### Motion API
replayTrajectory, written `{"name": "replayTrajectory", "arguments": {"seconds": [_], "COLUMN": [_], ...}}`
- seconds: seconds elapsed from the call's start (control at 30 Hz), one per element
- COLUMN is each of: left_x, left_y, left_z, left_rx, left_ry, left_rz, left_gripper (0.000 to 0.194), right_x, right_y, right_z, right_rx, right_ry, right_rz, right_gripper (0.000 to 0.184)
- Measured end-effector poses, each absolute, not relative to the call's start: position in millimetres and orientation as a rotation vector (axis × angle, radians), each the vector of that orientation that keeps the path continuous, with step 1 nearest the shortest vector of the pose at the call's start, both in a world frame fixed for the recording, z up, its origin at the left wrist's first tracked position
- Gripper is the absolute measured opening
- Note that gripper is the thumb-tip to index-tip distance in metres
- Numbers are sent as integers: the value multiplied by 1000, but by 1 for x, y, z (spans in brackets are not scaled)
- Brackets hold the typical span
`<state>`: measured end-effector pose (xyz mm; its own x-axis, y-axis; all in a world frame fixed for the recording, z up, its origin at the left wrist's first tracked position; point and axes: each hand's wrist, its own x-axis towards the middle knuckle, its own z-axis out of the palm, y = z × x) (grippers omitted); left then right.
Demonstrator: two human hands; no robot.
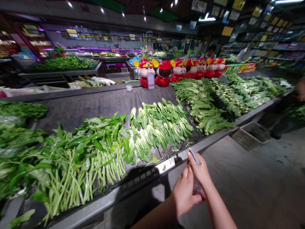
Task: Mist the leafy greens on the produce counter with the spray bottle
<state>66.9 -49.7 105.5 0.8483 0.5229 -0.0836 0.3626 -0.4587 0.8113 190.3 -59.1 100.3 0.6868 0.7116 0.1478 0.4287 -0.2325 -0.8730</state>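
Two Bare Hands Are Touching Beside a Vegetable Bench

At the far left, dense, dark-green leafy bunches (21, 111) are sitting on a dark, sloping bench (109, 103) lined with black mesh. Just beside them, long greens with pale, slender stems (71, 171) are lying in a broad pile, their stems pointing toward the front edge. Farther back, a small, white, round roll (129, 87) is resting on the upper ledge. Next along, short greens with whitish stalks and glossy leaves (152, 127) are lying in rows on the mesh. Behind these, a line of shiny red figurines with yellow-trimmed caps (164, 74) is standing on the ledge.

At the front, the bare left hand (182, 192) is sitting below the metal rim (212, 139). A clear, dark-reddish, plastic-looking item (199, 190) is showing between its thumb and the right wrist, partly hidden; whether the left grip is clamping it cannot be told. The bare right hand (200, 169) is touching the left fingers, its grip clamping a slim, blue-grey strip (194, 157) near the rim.

Farther right, narrow-leaved, light-green bundles (205, 108) are filling the bench. Beyond the hands, a grey, rectangular crate (245, 140) is standing on the floor. At the right edge, another person's blurred hand (301, 89) is showing.
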Motion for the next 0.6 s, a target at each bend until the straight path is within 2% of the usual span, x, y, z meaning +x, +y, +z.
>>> {"name": "replayTrajectory", "arguments": {"seconds": [0.37, 0.53, 0.6], "left_x": [55, 49, 49], "left_y": [-47, -43, -44], "left_z": [114, 121, 124], "left_rx": [2000, 2066, 2102], "left_ry": [637, 715, 729], "left_rz": [414, 443, 466], "left_gripper": [98, 84, 89], "right_x": [181, 173, 170], "right_y": [-59, -59, -57], "right_z": [108, 116, 119], "right_rx": [-1658, -1498, -1480], "right_ry": [-1017, -1040, -972], "right_rz": [552, 655, 649], "right_gripper": [44, 52, 49]}}
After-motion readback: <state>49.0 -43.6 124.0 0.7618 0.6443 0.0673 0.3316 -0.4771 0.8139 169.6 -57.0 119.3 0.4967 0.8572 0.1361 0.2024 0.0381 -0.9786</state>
